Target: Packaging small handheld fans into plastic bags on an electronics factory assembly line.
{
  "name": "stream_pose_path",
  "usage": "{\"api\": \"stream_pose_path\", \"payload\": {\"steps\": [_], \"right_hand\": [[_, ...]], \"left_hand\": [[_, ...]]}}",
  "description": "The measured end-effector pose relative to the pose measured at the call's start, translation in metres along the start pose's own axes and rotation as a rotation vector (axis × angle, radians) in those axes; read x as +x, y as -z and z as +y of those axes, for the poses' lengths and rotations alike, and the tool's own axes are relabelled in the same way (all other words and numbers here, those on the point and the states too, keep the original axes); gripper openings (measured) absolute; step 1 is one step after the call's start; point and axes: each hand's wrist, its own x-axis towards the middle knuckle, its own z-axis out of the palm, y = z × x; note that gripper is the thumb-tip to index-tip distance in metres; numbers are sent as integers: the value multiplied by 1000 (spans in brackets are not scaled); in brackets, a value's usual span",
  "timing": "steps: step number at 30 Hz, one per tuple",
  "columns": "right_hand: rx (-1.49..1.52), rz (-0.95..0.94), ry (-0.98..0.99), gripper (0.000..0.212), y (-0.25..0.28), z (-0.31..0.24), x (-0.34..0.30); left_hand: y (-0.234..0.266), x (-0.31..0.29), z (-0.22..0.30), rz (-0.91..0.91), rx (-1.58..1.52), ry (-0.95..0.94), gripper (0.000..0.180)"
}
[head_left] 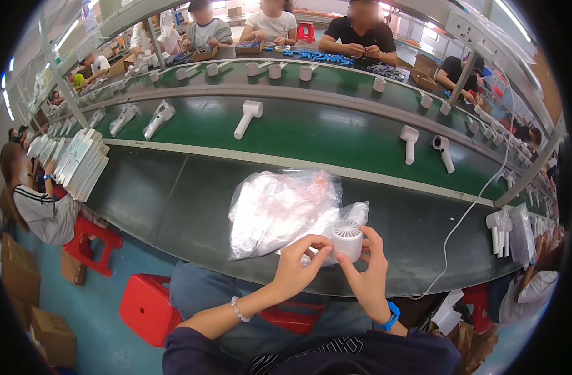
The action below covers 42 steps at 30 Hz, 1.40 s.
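Over the near edge of the dark table, my right hand (368,275) grips a small white handheld fan (347,241), thumb on one side and fingers on the other. Its round slatted grille faces up. Close against its left side is my left hand (301,261), thumb and fingertips pinched together; what they hold, if anything, is too small to make out. Behind both hands lies a big heap of clear plastic bags (280,209), and a loose corner of plastic sticks up just beyond the fan. The fan's lower part is partly hidden by my right fingers.
A green conveyor belt (323,137) carries white fans (248,117), some bagged. A white cable (464,219) crosses the table at right. White fans stand at the right end (498,231); flat white packs (80,159) pile at left. Co-workers sit opposite and at both sides. Red stools (145,309) stand below.
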Motion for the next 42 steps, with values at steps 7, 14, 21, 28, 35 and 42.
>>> {"api": "stream_pose_path", "payload": {"steps": [7, 14, 21, 28, 35, 42], "right_hand": [[-33, -1, -45, 59, -1, 1, -4], [-50, -43, -97, 59, -4, -2, -5], [30, -72, -63, 60, -4, -1, -2], [243, -116, -204, 66, 15, 15, 13], [-21, -9, 11, 60, 10, 17, 21], [-213, -273, 408, 58, 13, 19, 38]], "left_hand": [[-1, 7, 0, -91, -185, 222, 13], [2, 7, -4, -73, -245, 280, 10], [2, 2, 1, -157, 201, -319, 10], [-1, 10, 4, -330, 45, -334, 7], [1, 15, 6, -371, -178, -134, 4], [5, 20, -10, -185, -743, 129, 12]]}}
